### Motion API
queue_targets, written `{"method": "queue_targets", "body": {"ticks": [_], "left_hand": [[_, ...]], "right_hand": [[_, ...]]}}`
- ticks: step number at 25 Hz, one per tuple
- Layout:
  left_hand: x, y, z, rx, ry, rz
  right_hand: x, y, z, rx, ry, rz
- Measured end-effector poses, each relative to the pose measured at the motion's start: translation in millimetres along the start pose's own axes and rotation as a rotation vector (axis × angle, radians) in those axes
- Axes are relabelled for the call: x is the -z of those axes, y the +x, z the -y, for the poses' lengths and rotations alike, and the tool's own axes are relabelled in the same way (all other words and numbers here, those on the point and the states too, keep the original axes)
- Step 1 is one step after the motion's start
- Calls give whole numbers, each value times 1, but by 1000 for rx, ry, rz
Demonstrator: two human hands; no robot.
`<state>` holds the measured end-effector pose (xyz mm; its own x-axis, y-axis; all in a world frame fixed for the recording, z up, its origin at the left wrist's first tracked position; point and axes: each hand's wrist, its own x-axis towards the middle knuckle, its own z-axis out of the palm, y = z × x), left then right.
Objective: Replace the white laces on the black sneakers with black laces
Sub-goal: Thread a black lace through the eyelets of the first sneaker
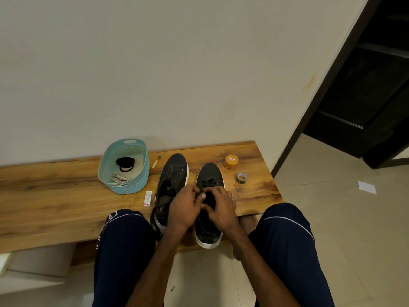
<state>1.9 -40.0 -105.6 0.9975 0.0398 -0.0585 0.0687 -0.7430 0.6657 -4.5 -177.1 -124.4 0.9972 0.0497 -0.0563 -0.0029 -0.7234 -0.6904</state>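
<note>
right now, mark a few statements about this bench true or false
1. The left hand and right hand both pinch the black lace on the right sneaker. True.
2. The left sneaker is fully laced. False: its eyelets are empty.
3. The basket stands left of both sneakers. True.
4. The tape roll lies in the basket. False: it lies on the bench, right of the sneakers, by the jar.
5. The basket is empty. False: it holds a black coil and white laces.
</note>
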Motion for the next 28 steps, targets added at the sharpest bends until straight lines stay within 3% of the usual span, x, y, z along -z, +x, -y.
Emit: {"method": "queue_targets", "body": {"ticks": [1, 2, 5, 7, 9, 12, 14, 15, 16, 19, 21, 24, 28], "left_hand": [[-7, -2, 0, -81, 209, 40], [-9, -3, 1, -92, 255, 30], [-2, 1, 3, 41, 24, -53], [-2, 4, 3, 125, -265, -57], [4, 2, -7, 188, -750, -17], [27, 7, -13, 157, -1338, -64], [36, 11, -7, 185, -1547, -131], [36, 12, -5, 170, -1437, -152], [33, 10, -7, 127, -1135, -151], [6, 2, -4, -129, 48, 57], [-1, 0, -1, -97, 330, 107], [6, 4, -2, -16, 242, -17], [30, 5, -5, 117, -713, -342]], "right_hand": [[0, -1, 0, 7, -13, 1], [0, -2, 0, 11, -23, 4], [0, -3, 0, -5, -32, 6], [0, -4, -3, -38, -36, 3], [-2, -5, -5, -57, -50, 0], [-5, -5, -4, -79, -47, -14], [-6, -3, -2, -100, -11, -11], [-6, -3, -2, -103, -1, -8], [-6, -4, -3, -103, 3, -4], [-7, -6, -3, -91, 0, -27], [-6, -6, -3, -113, 0, -64], [-4, -6, -4, -191, 33, -91], [-6, -8, -4, -211, 83, -104]]}}
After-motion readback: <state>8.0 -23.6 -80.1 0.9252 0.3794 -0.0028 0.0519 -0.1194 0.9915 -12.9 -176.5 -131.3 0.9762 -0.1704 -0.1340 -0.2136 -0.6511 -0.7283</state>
